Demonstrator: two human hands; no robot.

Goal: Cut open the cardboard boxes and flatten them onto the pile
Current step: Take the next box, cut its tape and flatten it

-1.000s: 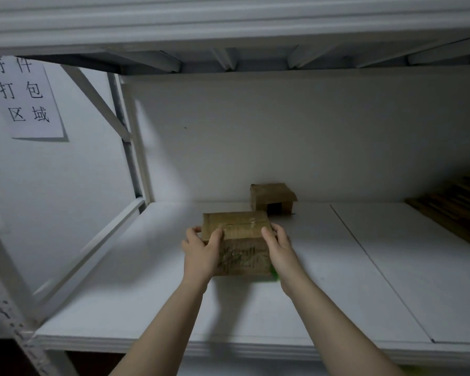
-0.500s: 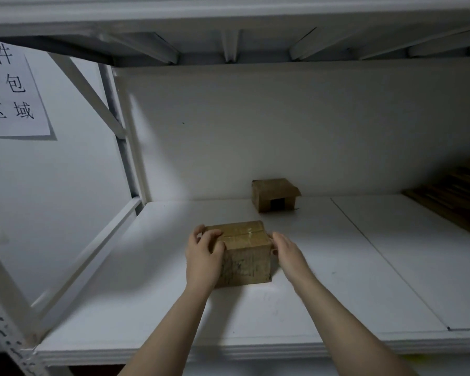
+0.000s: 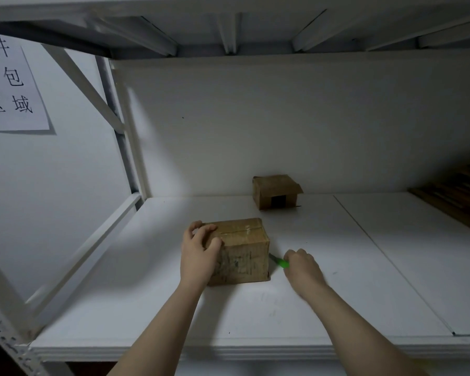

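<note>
The taped box [image 3: 240,248] sits on the white shelf [image 3: 337,280], the left hand [image 3: 198,253] curled over its top left corner, while the right hand [image 3: 301,264], just beside its right side, grips a green knife [image 3: 280,262] pointing at it.

This is a parcel-packing corner of a storeroom. It has white metal racking [image 3: 86,85], and a paper sign [image 3: 14,85] at 10 o'clock whose characters read "pack" and "area". A taped box [image 3: 244,251] and a second box [image 3: 274,191] sit on the shelf [image 3: 337,280], with flattened cardboard [image 3: 456,196] at 3 o'clock.
</note>
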